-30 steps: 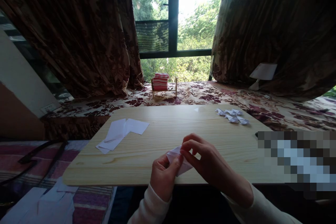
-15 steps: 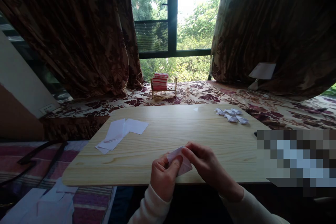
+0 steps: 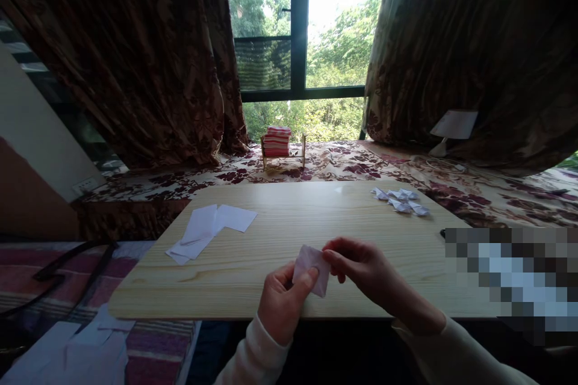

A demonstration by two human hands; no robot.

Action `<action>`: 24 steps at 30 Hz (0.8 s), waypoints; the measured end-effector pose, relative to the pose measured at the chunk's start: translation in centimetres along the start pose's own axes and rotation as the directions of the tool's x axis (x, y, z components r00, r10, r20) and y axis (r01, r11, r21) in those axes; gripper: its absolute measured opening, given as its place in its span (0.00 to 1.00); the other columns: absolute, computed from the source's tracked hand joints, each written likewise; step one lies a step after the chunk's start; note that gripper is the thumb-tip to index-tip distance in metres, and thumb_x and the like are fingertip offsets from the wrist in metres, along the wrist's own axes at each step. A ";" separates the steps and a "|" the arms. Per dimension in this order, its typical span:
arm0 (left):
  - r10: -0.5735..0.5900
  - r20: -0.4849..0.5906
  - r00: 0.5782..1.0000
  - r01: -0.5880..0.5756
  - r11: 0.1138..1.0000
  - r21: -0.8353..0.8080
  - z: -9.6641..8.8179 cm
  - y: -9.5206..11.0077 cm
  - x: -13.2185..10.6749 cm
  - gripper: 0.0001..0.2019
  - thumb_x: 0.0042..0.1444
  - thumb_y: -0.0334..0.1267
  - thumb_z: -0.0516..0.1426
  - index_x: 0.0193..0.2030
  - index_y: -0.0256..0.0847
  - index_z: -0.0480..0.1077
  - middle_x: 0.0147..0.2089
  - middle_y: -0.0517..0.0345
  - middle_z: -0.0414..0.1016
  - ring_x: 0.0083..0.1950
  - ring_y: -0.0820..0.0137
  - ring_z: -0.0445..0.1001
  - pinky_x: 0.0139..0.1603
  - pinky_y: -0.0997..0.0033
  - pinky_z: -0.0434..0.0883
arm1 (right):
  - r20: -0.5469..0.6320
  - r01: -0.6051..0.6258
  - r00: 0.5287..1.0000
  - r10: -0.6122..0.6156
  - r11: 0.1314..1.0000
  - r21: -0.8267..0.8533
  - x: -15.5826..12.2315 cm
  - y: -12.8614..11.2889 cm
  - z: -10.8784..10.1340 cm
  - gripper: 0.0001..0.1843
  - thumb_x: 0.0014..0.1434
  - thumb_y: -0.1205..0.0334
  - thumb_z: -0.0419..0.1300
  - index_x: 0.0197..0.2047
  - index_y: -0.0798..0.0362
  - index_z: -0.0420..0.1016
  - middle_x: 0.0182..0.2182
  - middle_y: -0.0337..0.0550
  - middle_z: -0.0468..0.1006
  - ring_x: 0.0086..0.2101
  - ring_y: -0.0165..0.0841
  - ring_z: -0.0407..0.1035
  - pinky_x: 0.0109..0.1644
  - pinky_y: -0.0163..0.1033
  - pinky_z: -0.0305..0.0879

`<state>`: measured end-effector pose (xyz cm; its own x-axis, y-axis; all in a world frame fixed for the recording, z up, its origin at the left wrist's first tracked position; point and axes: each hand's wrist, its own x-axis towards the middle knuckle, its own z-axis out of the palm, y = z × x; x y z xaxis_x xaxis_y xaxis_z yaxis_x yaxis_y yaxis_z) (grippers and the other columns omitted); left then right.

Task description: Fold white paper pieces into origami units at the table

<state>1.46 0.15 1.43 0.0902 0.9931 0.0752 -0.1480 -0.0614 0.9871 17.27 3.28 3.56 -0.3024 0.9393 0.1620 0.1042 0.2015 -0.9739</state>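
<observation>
A small folded piece of white paper (image 3: 307,257), roughly square and tilted, is held just above the near part of the table. My left hand (image 3: 282,298) pinches it from the left, thumb pressed on its face and fingers behind. At its upper right edge, the thumb and fingertips of my right hand (image 3: 363,267) are closed on the paper. Flat white sheets (image 3: 201,225) lie overlapping on the table's left side. A cluster of small folded paper pieces (image 3: 400,198) rests at the far right.
The pale wooden table (image 3: 280,204) stands before a floral-covered window ledge. A small rack with folded striped cloths (image 3: 277,141) and a lamp (image 3: 454,124) stand on the ledge. More loose papers (image 3: 85,355) lie at lower left. A blurred-out patch covers the table's right edge.
The folded paper has turned in my left hand and shows more of its face. My right hand has shifted slightly right, from covering its top to its upper right edge.
</observation>
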 end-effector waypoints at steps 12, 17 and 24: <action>-0.029 -0.026 0.999 0.030 0.999 0.011 0.3 -0.5 0.2 0.14 0.46 0.44 0.61 0.28 0.32 0.77 0.23 0.58 0.73 0.29 0.70 0.66 0.32 0.72 0.62 | 0.181 0.368 0.930 -0.321 0.786 -0.497 -0.6 -2.1 -1.0 0.05 0.56 0.68 0.56 0.31 0.53 0.73 0.29 0.39 0.71 0.26 0.27 0.63 0.29 0.32 0.61; -0.044 -0.018 0.999 0.045 0.999 0.024 0.3 -0.5 0.2 0.16 0.44 0.47 0.62 0.27 0.32 0.77 0.23 0.57 0.73 0.27 0.70 0.66 0.29 0.72 0.61 | 0.314 0.412 0.909 -0.274 0.706 -0.576 0.3 -3.5 -1.6 0.06 0.56 0.69 0.57 0.35 0.52 0.74 0.29 0.38 0.72 0.27 0.27 0.64 0.30 0.31 0.60; -0.056 -0.048 0.997 0.056 0.998 -0.002 0.4 -0.8 0.3 0.17 0.42 0.48 0.63 0.26 0.32 0.77 0.23 0.56 0.73 0.26 0.71 0.64 0.28 0.71 0.60 | 0.527 0.602 0.798 -0.292 0.433 -0.671 0.9 -5.3 -1.9 0.09 0.58 0.73 0.55 0.29 0.53 0.71 0.29 0.39 0.72 0.30 0.28 0.63 0.31 0.33 0.55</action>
<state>1.98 0.51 0.77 0.0510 0.9986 0.0132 -0.1447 -0.0057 0.9895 18.27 3.56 9.18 -0.7710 0.5445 0.3303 0.4990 0.8388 -0.2180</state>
